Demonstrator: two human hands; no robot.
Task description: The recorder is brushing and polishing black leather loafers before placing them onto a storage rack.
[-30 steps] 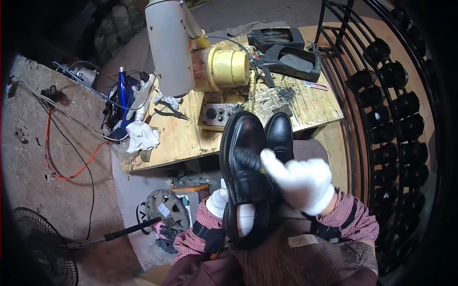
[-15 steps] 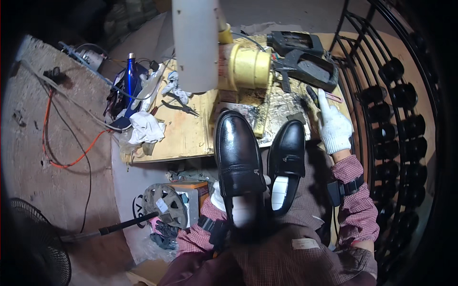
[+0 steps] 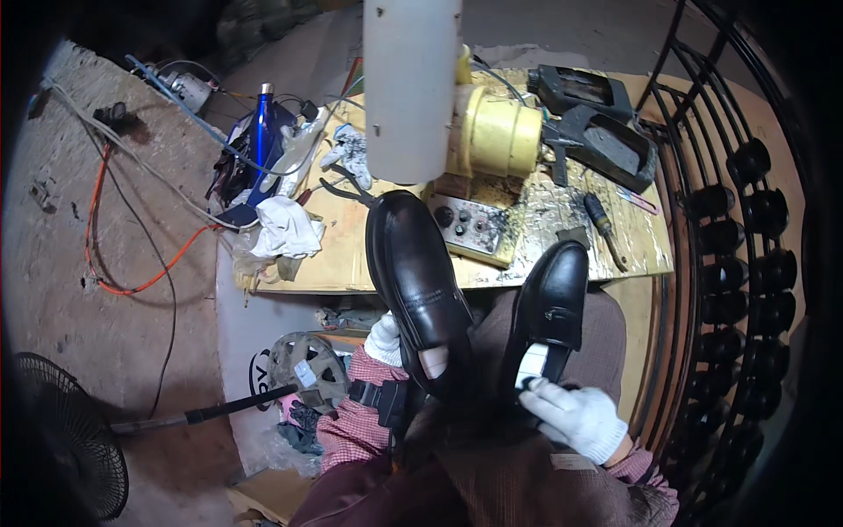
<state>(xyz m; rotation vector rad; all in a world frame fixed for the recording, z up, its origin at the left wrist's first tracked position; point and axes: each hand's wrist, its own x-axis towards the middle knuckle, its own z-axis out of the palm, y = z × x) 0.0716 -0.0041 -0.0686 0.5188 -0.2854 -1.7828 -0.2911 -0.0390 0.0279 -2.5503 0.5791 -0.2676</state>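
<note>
Two black leather loafers are in front of me. My left hand (image 3: 384,341), in a white knit glove, grips the left loafer (image 3: 411,263) at its side; part of the hand is hidden under the shoe. That loafer is tilted, toe pointing away over the table edge. The right loafer (image 3: 553,299) lies by my lap, its pale insole (image 3: 532,362) showing. My right hand (image 3: 575,420), also white-gloved, has its fingers closed at this loafer's heel opening. A dark-handled tool with a thin shaft (image 3: 604,230) lies on the table beyond.
On the worktable (image 3: 351,274) stand a yellow machine part (image 3: 500,132) and a knobbed control box (image 3: 470,230). Pliers (image 3: 347,189), a white cloth (image 3: 288,227) and a blue bottle (image 3: 262,140) lie leftward. A black rack (image 3: 722,237) flanks the right; a fan (image 3: 75,439) stands lower left.
My right hand has come back from the dark-handled tool on the table to the right loafer's heel. The left loafer has shifted left and tilted. The whole view has shifted slightly.
</note>
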